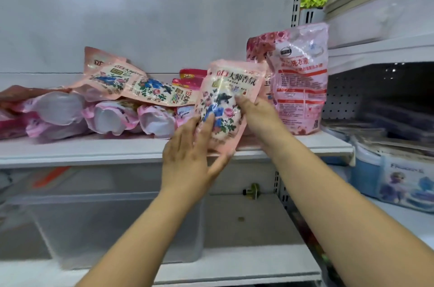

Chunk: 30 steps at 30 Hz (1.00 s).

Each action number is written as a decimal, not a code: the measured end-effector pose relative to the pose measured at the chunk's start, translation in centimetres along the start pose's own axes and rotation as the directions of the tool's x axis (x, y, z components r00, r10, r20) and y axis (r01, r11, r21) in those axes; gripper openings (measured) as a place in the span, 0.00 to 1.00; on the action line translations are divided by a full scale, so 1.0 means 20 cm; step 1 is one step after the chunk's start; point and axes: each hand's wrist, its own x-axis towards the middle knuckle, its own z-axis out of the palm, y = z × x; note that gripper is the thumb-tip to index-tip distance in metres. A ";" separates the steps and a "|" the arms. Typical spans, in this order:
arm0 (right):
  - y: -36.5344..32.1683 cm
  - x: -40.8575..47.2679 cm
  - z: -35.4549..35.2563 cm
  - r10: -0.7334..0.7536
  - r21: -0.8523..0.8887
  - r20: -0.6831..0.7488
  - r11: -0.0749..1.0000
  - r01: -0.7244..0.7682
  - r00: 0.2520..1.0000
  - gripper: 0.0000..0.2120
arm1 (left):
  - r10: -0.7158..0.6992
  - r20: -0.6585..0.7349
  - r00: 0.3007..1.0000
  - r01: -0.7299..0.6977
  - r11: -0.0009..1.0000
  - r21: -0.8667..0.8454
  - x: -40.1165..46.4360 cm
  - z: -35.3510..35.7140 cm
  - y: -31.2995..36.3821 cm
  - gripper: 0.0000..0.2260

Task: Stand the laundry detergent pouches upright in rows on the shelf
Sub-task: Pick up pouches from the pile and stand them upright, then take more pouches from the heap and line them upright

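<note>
Two hands, left (187, 153) and right (256, 113), hold one floral pouch (229, 101) between them. Two pink pouches stand upright at the shelf's right end: a back-facing one (303, 75) and a rose-printed one (258, 48) behind it. A heap (112, 103) of toppled pouches lies to the left, at least seven, the exact count unclear where they overlap. One white shelf (94, 150) carries them all. One clear bin (117, 228) sits below. One blue box (399, 181) stands at the right.
</note>
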 end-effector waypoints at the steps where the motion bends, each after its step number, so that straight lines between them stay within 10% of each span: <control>1: -0.02 0.01 -0.02 0.010 0.075 -0.039 0.997 -0.007 0.999 0.11 | 0.014 -0.014 1.000 -0.013 1.000 0.028 -0.01 0.01 -0.01 0.30; 8: -0.13 0.08 -0.44 -0.235 0.165 -0.476 0.923 0.348 0.847 0.11 | 0.099 -0.136 0.986 -0.097 0.995 0.019 -0.06 0.08 -0.03 0.23; 15: 0.13 0.13 -0.51 -0.307 -0.117 -0.643 0.945 0.306 0.701 0.19 | 0.113 -0.169 0.979 -0.113 0.994 0.011 -0.06 0.09 -0.03 0.28; 25: 0.16 0.13 -0.54 -0.341 -0.314 -0.679 0.935 0.163 0.650 0.17 | 0.120 -0.182 0.976 -0.117 0.993 0.028 -0.07 0.09 -0.03 0.29; 30: 0.14 0.04 -0.49 -0.618 -0.538 -0.638 0.784 0.309 0.459 0.25 | 0.114 -0.125 0.986 -0.112 0.993 0.024 -0.07 0.07 -0.03 0.21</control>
